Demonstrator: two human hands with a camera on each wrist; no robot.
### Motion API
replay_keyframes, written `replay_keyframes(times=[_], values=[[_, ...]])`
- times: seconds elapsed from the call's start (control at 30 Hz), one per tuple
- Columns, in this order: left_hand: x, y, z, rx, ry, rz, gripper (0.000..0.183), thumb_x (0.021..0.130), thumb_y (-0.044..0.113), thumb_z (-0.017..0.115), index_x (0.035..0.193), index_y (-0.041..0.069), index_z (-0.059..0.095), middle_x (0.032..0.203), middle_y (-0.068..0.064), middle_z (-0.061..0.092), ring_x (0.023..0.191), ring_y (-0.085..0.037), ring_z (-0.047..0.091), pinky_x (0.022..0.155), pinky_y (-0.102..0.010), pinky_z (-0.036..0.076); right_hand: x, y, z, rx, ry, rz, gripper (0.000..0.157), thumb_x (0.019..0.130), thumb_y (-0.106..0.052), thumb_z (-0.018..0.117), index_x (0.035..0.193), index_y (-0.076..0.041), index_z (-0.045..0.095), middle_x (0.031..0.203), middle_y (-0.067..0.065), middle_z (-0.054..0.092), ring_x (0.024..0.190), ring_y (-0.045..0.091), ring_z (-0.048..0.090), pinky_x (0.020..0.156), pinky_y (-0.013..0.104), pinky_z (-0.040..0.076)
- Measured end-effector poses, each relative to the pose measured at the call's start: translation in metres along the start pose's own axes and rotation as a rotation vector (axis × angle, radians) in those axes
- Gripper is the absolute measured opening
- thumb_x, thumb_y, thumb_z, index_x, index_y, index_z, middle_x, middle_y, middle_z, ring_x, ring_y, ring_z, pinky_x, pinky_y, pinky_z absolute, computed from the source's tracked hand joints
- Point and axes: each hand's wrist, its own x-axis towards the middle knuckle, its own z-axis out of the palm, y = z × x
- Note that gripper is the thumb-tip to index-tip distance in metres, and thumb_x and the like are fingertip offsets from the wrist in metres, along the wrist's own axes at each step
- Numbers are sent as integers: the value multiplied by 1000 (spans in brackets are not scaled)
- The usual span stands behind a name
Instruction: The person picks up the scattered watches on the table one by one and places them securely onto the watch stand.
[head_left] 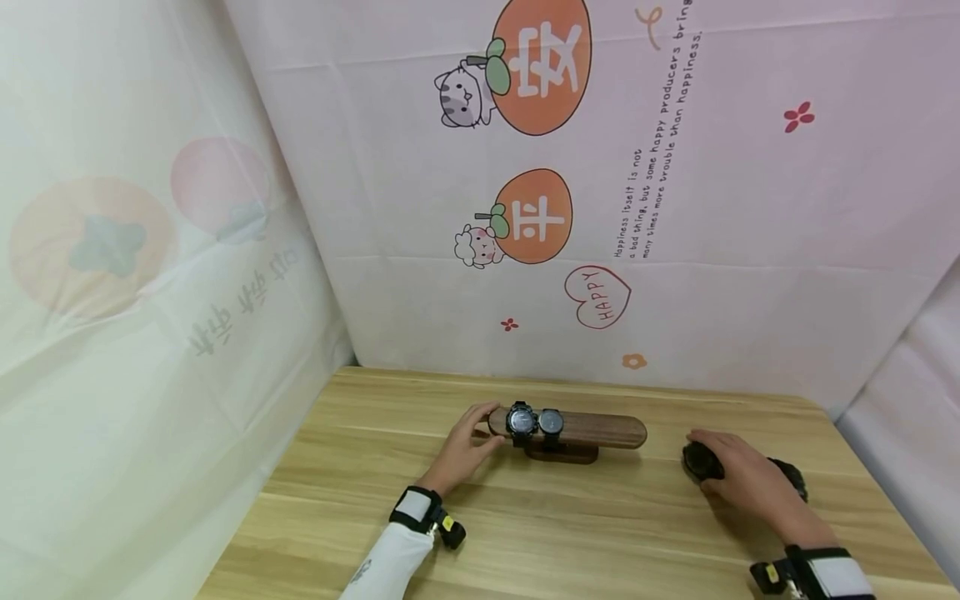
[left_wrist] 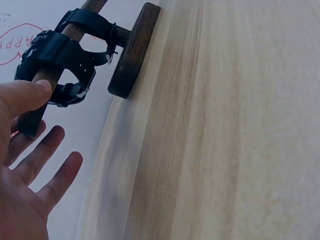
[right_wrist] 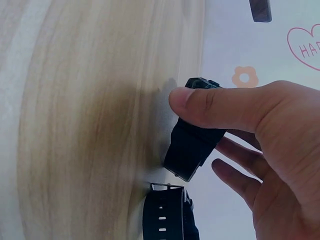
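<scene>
A dark wooden watch stand (head_left: 611,430) carries two black watches, a larger one (head_left: 521,422) near its left end and a smaller one (head_left: 551,422) beside it. My left hand (head_left: 461,454) pinches the bar's left end; in the left wrist view the thumb (left_wrist: 32,97) lies on the wood and the other fingers spread out behind and below. To the right, my right hand (head_left: 746,475) holds a black watch (right_wrist: 192,145) between thumb and fingers, close over the table. Another black watch (head_left: 791,478) rests on the table behind that hand, partly hidden by it.
The light wood-grain table (head_left: 570,525) ends at a printed white cloth backdrop (head_left: 420,325). A pale cloth (head_left: 187,400) hangs along the left side, with more cloth at the right edge. Both wrists wear strapped cameras.
</scene>
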Motion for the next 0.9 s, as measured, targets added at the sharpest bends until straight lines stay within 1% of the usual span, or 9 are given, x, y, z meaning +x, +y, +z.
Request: replay_keyframes(times=[0.17,0.3,0.57,0.7,0.9], values=[[1,0,1,-1,1,-1,64,100,11,75,158,5,47,159,-11,52,144,-32,53,108,-37,58,1,-1,-3,20,-7,17,78,77,-9,94,145,1,59,142,33,60,126,55,60,95,68,55],[0,1,2,-5,9,-15,65,100,12,76,158,6,48,160,-10,52,146,-31,52,110,-39,57,1,-2,-4,27,9,20,79,77,-12,95,145,1,59,142,33,61,126,55,60,98,69,55],[0,1,3,-20,18,-26,62,101,11,74,157,6,49,158,-8,54,144,-29,53,109,-39,58,2,-4,-6,55,33,38,81,77,-19,95,146,2,58,141,34,62,126,56,60,98,71,53],[0,2,3,-27,16,-31,62,101,12,74,158,6,49,158,-7,54,143,-28,54,109,-39,58,3,-4,-6,48,48,36,82,77,-22,96,146,2,58,140,34,62,125,57,60,97,71,53],[-1,3,2,-46,16,-21,63,101,10,74,158,6,49,158,-8,53,141,-30,55,107,-40,59,5,-5,-6,45,52,45,83,77,-26,96,145,3,58,140,35,63,123,58,61,95,70,55]])
